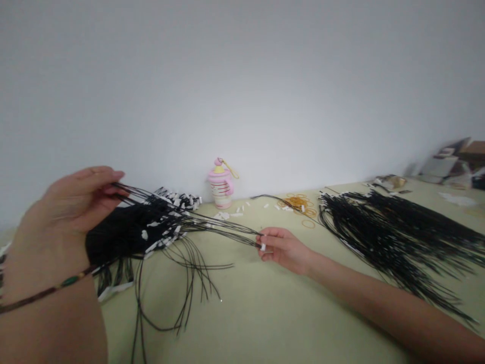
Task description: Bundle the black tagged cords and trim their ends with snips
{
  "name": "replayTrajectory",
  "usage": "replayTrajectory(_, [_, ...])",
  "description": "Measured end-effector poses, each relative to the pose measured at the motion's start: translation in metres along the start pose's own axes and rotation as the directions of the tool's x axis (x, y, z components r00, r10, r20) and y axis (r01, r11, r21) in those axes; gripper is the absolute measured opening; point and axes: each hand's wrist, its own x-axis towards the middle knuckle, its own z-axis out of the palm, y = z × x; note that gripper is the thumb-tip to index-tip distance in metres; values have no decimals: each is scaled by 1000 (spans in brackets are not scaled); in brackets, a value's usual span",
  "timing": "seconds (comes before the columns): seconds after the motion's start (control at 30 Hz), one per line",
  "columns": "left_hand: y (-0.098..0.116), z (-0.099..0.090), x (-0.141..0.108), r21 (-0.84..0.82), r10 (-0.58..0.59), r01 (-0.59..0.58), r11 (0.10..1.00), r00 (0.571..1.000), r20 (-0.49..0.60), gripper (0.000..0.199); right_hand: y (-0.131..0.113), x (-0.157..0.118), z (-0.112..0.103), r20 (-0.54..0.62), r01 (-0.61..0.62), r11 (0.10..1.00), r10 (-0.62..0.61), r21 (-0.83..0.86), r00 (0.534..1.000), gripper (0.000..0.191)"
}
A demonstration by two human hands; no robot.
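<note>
My left hand (64, 222) is at the left, its fingers closed around a bunch of thin black cords (151, 215) that run to the right. A dark mass of these cords (121, 235), with many small white sleeves (178, 201) on them, lies under and beyond that hand. Some loose strands hang down over the table. My right hand (282, 248) pinches the far ends of several cords between thumb and fingers, and a small white sleeve (262, 246) shows at the fingertips. A beaded bracelet (70, 281) circles my left wrist.
A large pile of black cords (394, 237) lies on the pale green table (257, 313) at the right. Loose white sleeves (235, 213), amber rubber bands (299, 205) and a pink-and-white bottle-shaped container (220, 184) stand by the wall. Boxes and papers (443, 164) sit far right.
</note>
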Motion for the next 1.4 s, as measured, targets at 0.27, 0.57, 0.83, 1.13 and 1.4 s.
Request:
replayTrajectory(0.27, [-17,1,-9,630,-273,-56,774,869,413,18,1,10,-10,-177,126,949,-183,-290,967,21])
replayTrajectory(0.57, [-14,107,-64,434,-207,-567,700,420,884,36,-25,-5,6,-68,294,773,-398,-561,915,22])
replayTrajectory(0.83, [-9,149,-97,227,-29,-506,832,369,929,28,-47,-20,16,22,429,757,-482,-492,876,41])
replayTrajectory(1.13, [7,154,-123,66,-92,71,995,468,879,13,-80,-40,24,27,558,736,-595,-383,803,16])
replayTrajectory(1.4, [13,157,-135,-24,-49,153,988,456,889,14,-89,-60,35,109,551,688,-575,-473,811,13])
